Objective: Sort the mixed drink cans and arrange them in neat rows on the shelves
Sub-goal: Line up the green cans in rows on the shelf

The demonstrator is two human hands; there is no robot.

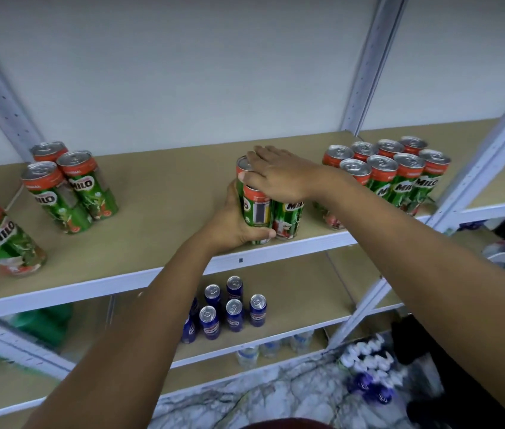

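While a small cluster of Milo cans [263,209] is gathered near the front edge of the upper shelf [158,193], it is steadied from two sides. The left hand [235,224] is cupped around the cluster's left side and base, its thumb curled across the front of the nearest can, apparently so that the cans are pressed together. The right hand [279,174] is laid flat, fingers spread, over the can tops, probably to keep them from tipping as they are shifted. A tidy block of Milo cans [396,171] is already set in two rows to the right, near the cluster. Loose Milo cans [68,187] are left well apart on the left, with one can [0,236] nearer the front. Blue cans [232,308] are grouped on the lower shelf [300,305].
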